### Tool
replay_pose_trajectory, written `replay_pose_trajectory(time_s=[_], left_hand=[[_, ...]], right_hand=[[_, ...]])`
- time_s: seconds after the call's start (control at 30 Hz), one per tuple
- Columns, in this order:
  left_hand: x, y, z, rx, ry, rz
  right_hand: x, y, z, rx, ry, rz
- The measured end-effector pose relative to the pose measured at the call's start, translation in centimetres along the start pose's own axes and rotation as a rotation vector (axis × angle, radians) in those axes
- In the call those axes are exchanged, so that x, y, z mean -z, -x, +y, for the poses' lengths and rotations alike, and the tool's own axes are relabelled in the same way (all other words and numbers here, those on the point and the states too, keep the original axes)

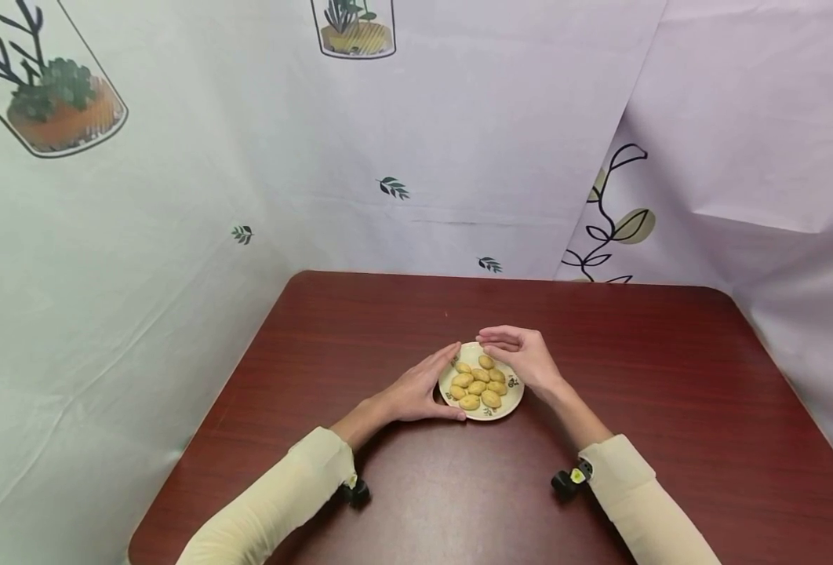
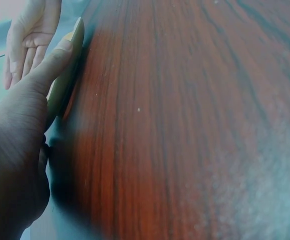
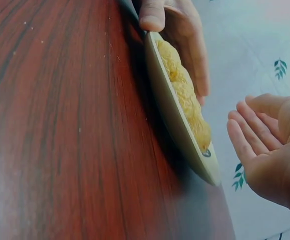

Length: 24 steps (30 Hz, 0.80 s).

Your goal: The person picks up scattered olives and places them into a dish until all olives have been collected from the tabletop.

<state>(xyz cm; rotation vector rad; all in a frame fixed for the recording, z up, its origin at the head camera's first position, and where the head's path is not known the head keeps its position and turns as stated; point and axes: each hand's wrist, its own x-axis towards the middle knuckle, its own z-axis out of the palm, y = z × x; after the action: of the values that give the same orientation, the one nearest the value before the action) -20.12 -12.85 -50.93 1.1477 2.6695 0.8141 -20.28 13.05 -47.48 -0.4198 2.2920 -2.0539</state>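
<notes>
A round cream plate (image 1: 512, 402) with small dark leaf prints sits on the table, bearing several small yellow oval food pieces (image 1: 477, 387). Close up in the right wrist view, these pieces (image 3: 184, 95) look wrinkled; their exact kind cannot be told. My left hand (image 1: 420, 390) holds the plate's left side, its thumb on the near rim and its fingers reaching along to the far rim. My right hand (image 1: 527, 357) hovers over the plate's far right edge, fingers loosely bent. In the right wrist view this hand (image 3: 272, 142) is apart from the plate, holding nothing.
A dark red wood-grain table (image 1: 635, 377) with rounded far corners lies under the plate. Pale cloth (image 1: 459, 157) printed with plants hangs behind it and along the sides. Each wrist wears a small black camera, one at the left (image 1: 355, 493) and one at the right (image 1: 567, 483).
</notes>
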Motion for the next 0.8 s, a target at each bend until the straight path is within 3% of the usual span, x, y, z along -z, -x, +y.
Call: replay_pose_trajectory(time_s=[0.67, 0.8], left_hand=[[0.4, 0.2, 0.0, -0.002, -0.013, -0.010], [0.8, 0.3, -0.2, -0.005, -0.035, -0.014]], right_hand=[[3.0, 1.7, 0.9, -0.023, -0.063, -0.103], [3.8, 2.0, 1.2, -0.008, -0.032, -0.106]])
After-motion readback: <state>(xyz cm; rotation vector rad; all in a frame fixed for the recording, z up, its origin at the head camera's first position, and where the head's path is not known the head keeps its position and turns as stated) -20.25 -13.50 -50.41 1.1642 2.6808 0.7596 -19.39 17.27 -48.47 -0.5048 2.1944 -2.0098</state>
